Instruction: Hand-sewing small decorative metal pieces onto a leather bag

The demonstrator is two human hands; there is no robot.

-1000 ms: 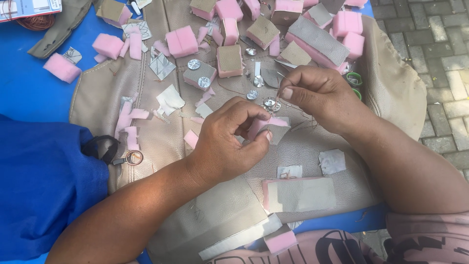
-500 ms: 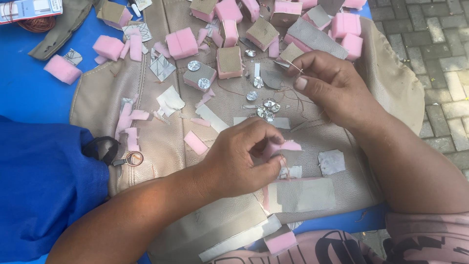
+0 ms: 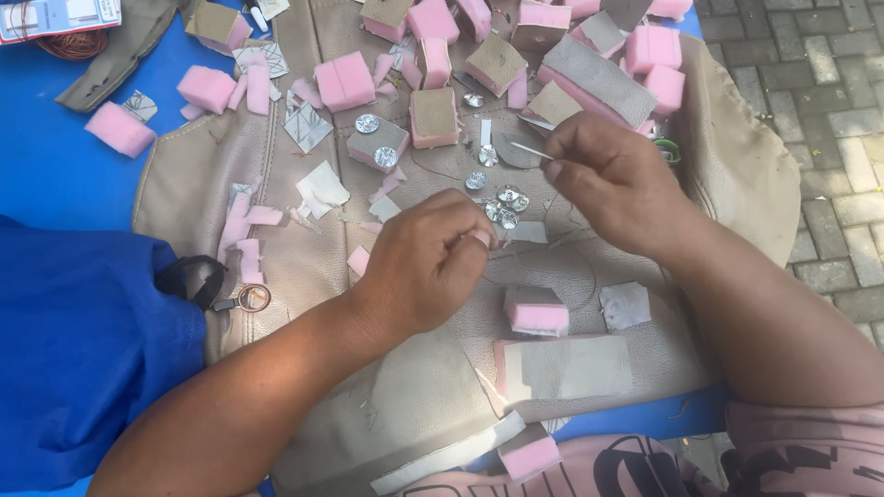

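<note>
My right hand pinches a thin metal needle that points left, above a cluster of small silver discs. My left hand rests on the beige leather sheet. Its fingers are curled shut and its fingertips sit just left of the discs; I see nothing between them. A pink foam block with a grey top lies free on the leather, to the right of my left hand. A larger grey-topped foam pad lies below it.
Several pink foam blocks and beige scraps are scattered over the leather and the blue table. A blue cloth lies at the left with a black strap and ring. Paving stones show at the right.
My left hand set the pink foam block down on the leather, let go of it, and moved back up toward the discs. My right hand rose with the needle.
</note>
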